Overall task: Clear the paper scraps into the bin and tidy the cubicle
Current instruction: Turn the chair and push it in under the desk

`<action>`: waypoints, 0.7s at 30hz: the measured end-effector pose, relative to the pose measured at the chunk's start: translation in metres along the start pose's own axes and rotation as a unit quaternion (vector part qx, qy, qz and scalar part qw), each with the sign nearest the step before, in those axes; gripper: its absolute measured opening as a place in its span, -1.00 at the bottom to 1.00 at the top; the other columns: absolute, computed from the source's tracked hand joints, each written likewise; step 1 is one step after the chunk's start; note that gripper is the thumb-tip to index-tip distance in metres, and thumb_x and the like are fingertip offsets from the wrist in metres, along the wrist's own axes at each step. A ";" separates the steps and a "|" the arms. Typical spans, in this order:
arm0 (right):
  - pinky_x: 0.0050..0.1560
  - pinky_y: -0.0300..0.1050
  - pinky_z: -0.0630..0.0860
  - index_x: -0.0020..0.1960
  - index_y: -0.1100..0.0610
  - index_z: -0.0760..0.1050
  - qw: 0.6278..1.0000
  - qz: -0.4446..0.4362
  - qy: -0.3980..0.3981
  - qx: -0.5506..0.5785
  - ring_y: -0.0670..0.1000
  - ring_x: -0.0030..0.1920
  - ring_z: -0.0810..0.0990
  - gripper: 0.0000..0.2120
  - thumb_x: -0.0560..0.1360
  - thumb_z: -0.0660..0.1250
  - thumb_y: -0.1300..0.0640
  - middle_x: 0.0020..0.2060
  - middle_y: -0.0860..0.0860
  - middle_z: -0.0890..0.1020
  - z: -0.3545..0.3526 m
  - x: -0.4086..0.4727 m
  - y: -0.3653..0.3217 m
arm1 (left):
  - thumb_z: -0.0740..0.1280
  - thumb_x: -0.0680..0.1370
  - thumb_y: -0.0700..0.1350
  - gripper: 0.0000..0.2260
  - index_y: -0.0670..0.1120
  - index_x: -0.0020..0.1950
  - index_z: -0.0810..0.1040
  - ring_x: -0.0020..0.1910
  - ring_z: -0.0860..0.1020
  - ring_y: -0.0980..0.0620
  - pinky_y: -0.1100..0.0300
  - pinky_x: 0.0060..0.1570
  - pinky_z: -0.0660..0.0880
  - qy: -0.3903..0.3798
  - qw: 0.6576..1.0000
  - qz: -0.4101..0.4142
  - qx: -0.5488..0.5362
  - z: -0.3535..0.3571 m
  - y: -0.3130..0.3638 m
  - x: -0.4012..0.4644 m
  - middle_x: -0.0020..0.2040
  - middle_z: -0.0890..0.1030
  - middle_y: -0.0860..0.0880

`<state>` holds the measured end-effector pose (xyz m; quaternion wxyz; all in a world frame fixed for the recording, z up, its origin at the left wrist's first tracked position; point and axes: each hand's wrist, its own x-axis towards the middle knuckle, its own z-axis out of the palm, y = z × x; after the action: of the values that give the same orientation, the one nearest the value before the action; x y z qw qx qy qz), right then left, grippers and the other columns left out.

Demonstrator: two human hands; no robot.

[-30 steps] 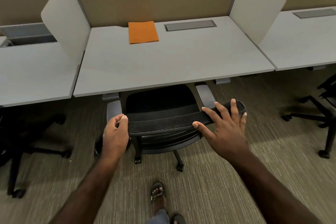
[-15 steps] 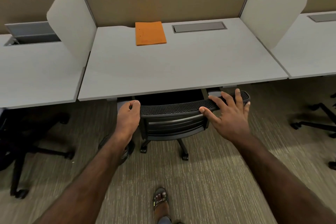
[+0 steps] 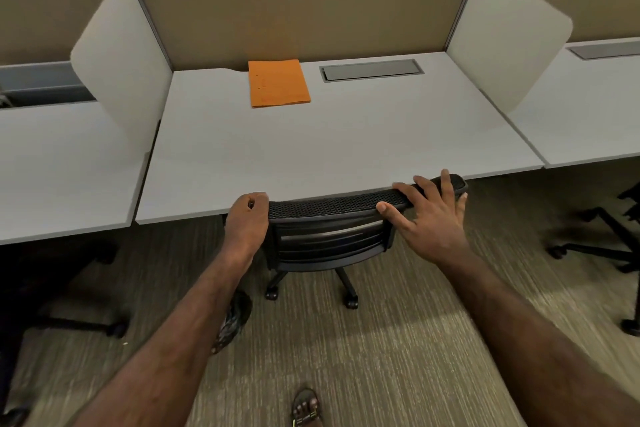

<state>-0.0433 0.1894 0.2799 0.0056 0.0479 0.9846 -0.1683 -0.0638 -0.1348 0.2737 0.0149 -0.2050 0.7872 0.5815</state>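
Note:
A black mesh office chair is tucked under the grey cubicle desk, its backrest top touching the desk's front edge. My left hand grips the left end of the backrest top with curled fingers. My right hand lies flat on the right end, fingers straight and spread. An orange folder lies at the back of the desk near the tan partition. No paper scraps or bin are in view.
White side dividers flank the desk, with neighbouring desks beyond. A grey cable hatch is set in the desk's back. Other chair bases stand at left and right. My sandalled feet are on the carpet.
The chair has rolled forward under the desk with both hands on its backrest; its seat and armrests are now hidden beneath the desktop. I have stepped closer to the desk.

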 end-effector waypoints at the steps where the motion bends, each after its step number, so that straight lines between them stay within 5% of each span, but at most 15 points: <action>1: 0.57 0.49 -0.26 0.54 -0.28 0.32 1.000 0.000 0.002 0.000 0.07 0.68 -0.30 -0.19 0.45 -0.07 -0.66 0.64 -0.06 0.22 0.000 0.004 -0.001 | 0.20 0.66 0.05 -0.68 -0.13 -0.16 0.49 -0.17 0.43 0.02 0.05 -0.10 0.37 -0.005 1.000 0.007 0.004 0.001 0.002 0.003 -0.18 0.49 -0.05; 18: 0.58 0.47 -0.26 0.58 -0.29 0.28 1.000 0.010 -0.001 -0.017 0.07 0.68 -0.33 -0.14 0.44 -0.14 -0.68 0.68 -0.04 0.15 0.001 0.033 -0.005 | 0.19 0.67 0.06 -0.70 -0.04 -0.19 0.50 -0.17 0.47 0.01 0.06 -0.12 0.42 -0.019 1.000 0.022 0.003 0.006 0.010 0.034 -0.18 0.53 -0.01; 21: 0.58 0.47 -0.27 0.59 -0.30 0.26 1.000 0.012 -0.004 -0.023 0.06 0.68 -0.33 -0.14 0.44 -0.16 -0.68 0.69 -0.06 0.13 0.001 0.032 -0.010 | 0.18 0.68 0.06 -0.66 -0.19 0.00 0.57 -0.09 0.47 0.00 0.00 -0.03 0.48 -0.014 0.999 0.021 0.021 0.004 0.008 0.037 -0.10 0.56 -0.11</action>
<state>-0.0761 0.1828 0.2810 0.0128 0.0586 0.9875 -0.1459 -0.1007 -0.1407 0.2699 0.0181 -0.1794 0.8032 0.5678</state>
